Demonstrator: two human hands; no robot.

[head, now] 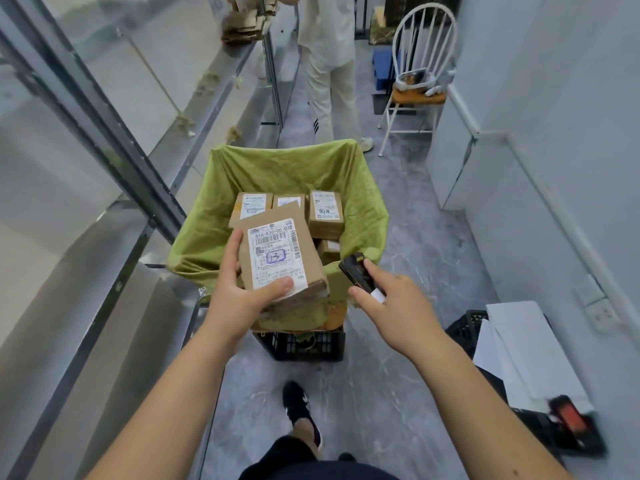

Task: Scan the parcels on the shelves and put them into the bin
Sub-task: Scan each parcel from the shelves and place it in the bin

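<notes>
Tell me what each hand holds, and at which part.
Left hand holds a parcel at its near left corner. Right hand pinches a scanner by its rear end.

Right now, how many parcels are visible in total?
5: one parcel in the left hand above the bin; inside, back left, back middle, back right, and one lower. More may be hidden.

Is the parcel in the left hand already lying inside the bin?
No, the left hand holds the parcel above the green-lined bin, with its label facing up.
</notes>
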